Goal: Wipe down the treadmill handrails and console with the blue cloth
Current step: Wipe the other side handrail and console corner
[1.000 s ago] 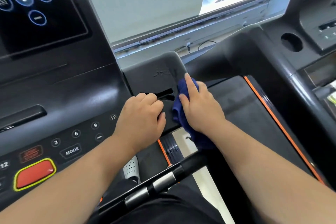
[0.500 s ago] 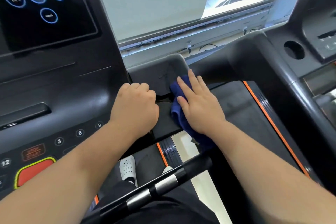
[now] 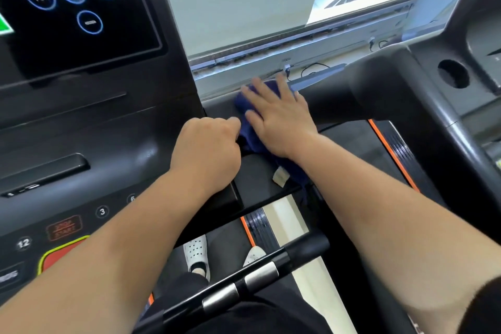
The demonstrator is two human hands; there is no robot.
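Observation:
The blue cloth lies on the dark side panel to the right of the treadmill console. My right hand presses flat on the cloth with fingers spread, near the panel's far edge. A fold of the cloth with a white tag trails back under my wrist. My left hand is a closed fist resting on the panel's left part, its thumb side touching the cloth. The front handrail, black with silver sensor plates, crosses below my forearms.
The console's touch screen shows round music icons at upper left. Number keys and a red stop button sit at lower left. A neighbouring treadmill's arm and cup holder stand at right. White shoes rest on the belt below.
My right hand has slid the cloth forward across the side panel to its far edge. My left fist has stayed on the panel's left part.

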